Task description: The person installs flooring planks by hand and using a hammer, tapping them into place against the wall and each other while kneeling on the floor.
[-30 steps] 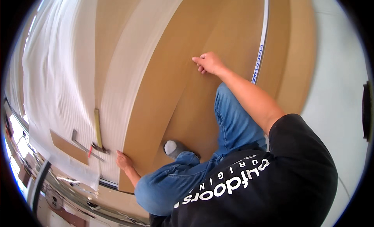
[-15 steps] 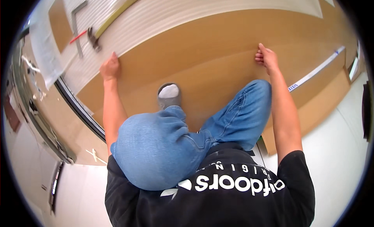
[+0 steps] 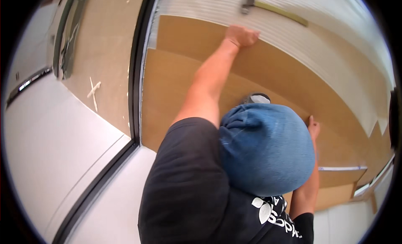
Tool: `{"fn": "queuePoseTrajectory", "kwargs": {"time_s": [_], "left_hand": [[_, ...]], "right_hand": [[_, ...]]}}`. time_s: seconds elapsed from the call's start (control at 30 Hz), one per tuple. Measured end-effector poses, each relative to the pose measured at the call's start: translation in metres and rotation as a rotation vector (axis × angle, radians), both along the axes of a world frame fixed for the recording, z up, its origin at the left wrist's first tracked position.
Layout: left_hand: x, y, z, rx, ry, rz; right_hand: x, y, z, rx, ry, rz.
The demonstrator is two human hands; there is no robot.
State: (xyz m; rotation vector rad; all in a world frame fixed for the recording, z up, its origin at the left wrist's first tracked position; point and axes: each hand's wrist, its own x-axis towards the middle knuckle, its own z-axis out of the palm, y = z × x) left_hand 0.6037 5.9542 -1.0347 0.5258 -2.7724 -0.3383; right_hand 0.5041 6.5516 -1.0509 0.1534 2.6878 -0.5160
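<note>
Flat, both hands (image 3: 241, 35) press brown board (image 3: 276, 76).

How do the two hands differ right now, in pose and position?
The left hand is reached far out, arm extended, fingers curled at the brown board's far edge beside the white ribbed sheet. The right hand sits closer in, beside the raised knee, fingers straight, largely hidden behind it. The hammer lies nearer the left hand. Both hands are bare and rest on the board.
</note>
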Motion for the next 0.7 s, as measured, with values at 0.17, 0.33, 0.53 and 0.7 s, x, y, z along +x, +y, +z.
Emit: {"fn": "queuePoseTrajectory", "kwargs": {"time_s": [0.17,0.33,0.53,0.7], "left_hand": [[0.019,-0.007,0.005,0.111,-0.194,0.039],[0.036,-0.008,0.017,0.207,-0.305,0.03],[0.018,-0.008,0.022,0.262,-0.319,-0.003],[0.002,-0.003,0.017,0.275,-0.41,-0.077]], "right_hand": [[0.074,-0.09,0.013,0.131,0.025,0.283],[0.128,-0.197,0.077,-0.009,0.208,1.024],[0.128,-0.264,0.093,0.105,0.214,1.247],[0.115,-0.253,0.088,0.145,0.206,1.257]]}}
